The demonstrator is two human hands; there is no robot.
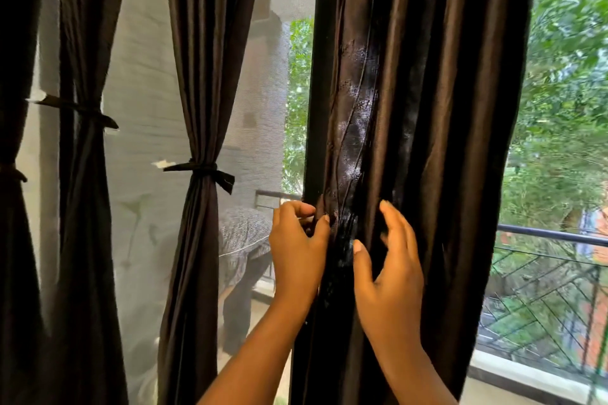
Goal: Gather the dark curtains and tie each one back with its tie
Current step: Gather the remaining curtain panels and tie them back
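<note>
While the untied curtain (427, 108) hangs loose right of centre, its left edge borders a mesh screen (148, 76), and the far railing (552, 235) shows past its right edge. The left hand (297, 240) reaches up and pinches that left edge with curled fingers. The right hand (388, 273) lies spread on the front folds, fingers loosely curved, gripping nothing. Further left, a tied curtain (204, 43) is cinched at the waist by its tie (200, 168). The fabric is glossy dark brown in long pleats.

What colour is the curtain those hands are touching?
The curtain is dark brown with a slight sheen; the head view shows it.
</note>
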